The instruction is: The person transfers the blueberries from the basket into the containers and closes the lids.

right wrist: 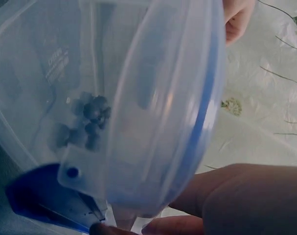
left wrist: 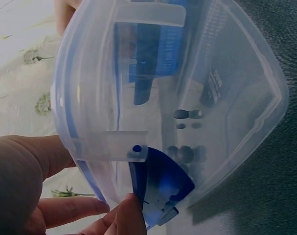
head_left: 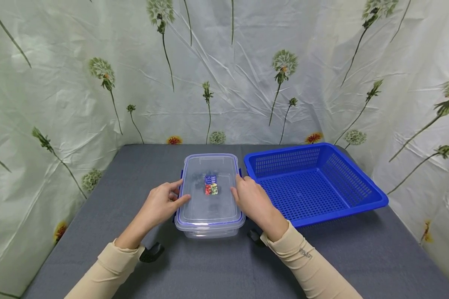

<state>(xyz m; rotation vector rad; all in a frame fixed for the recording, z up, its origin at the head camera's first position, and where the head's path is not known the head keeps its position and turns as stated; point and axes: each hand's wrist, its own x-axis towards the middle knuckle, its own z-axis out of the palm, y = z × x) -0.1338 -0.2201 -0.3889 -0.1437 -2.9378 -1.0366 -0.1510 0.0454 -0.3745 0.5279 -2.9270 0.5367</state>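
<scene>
A clear plastic food container (head_left: 194, 209) with a blue-edged lid and a small printed label stands at the middle of the table. My left hand (head_left: 160, 203) grips its left side, thumb over the lid and fingertips at a blue side latch (left wrist: 163, 181), which is swung outward. On the right side my right hand (head_left: 255, 201) grips the container the same way, its fingertips at another swung-out blue latch (right wrist: 45, 198). Several small dark round berries (right wrist: 92, 115) show through the clear wall, lying inside.
An empty blue perforated basket (head_left: 284, 162) stands right of the container, close to my right hand. Grey cloth (head_left: 202, 270) covers the table. A pale curtain (head_left: 224, 70) with a dandelion print hangs behind and at both sides.
</scene>
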